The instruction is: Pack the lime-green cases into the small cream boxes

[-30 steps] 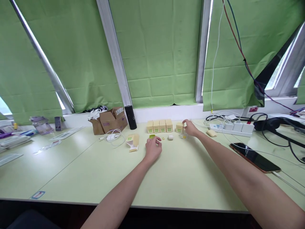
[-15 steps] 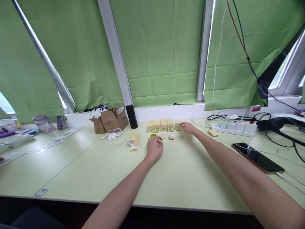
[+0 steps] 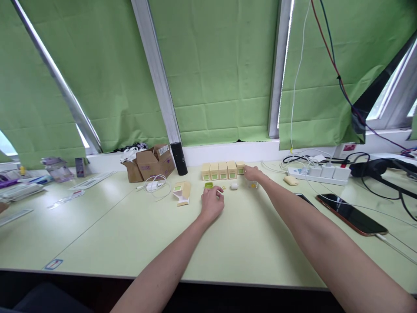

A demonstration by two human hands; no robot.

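Note:
My right hand [image 3: 253,174] reaches far across the pale green table and grips a small cream box with a green label [image 3: 240,167], set against the right end of a row of matching boxes [image 3: 219,171]. My left hand [image 3: 212,203] rests on the table with fingers curled, just behind a small green lid [image 3: 209,184]. What its fingers hold, if anything, is hidden. A small white piece [image 3: 233,186] and a small clear jar [image 3: 253,184] lie between the hands. An opened cream box [image 3: 182,192] lies to the left.
A brown cardboard box [image 3: 153,162] and a black cylinder [image 3: 179,158] stand at the back left, with a white charger cable [image 3: 155,186] in front. At right lie a power strip [image 3: 319,173], a phone [image 3: 348,214] and black cables. Clutter sits at far left.
My right hand slid the cream box leftward until it met the row of boxes. My left hand stayed in place.

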